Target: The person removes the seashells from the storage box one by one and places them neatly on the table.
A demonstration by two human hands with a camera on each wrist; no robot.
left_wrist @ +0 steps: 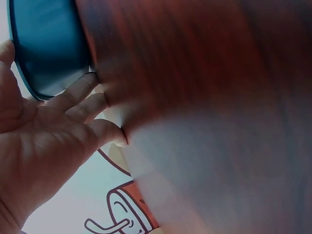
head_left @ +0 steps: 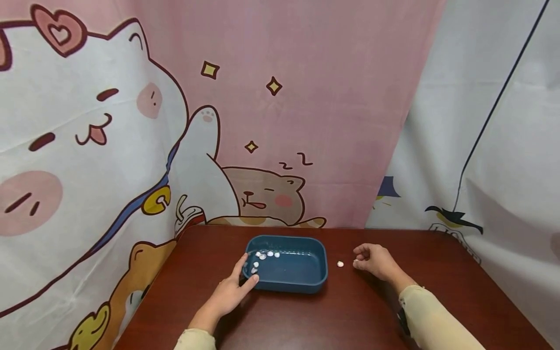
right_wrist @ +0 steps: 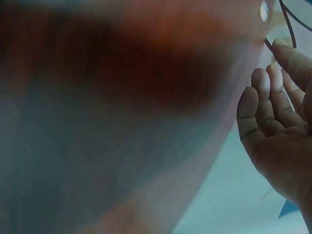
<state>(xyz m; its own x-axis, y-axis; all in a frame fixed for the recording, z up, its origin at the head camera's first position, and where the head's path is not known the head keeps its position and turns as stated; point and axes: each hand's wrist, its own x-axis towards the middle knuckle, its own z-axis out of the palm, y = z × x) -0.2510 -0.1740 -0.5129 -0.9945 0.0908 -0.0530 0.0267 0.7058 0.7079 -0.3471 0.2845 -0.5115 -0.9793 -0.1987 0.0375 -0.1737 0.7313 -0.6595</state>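
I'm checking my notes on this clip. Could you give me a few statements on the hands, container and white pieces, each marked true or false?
1. The left hand is at the left end of the blue container. True.
2. Several small white pieces lie inside the container. True.
3. No white piece lies outside the container. False: a lone white piece is on the table, between the container and the right hand.
4. The right hand reaches inside the container. False: it is apart from it, to its right, with a small white thing at its fingertips.
5. The container is upside down. False: its open side faces up.
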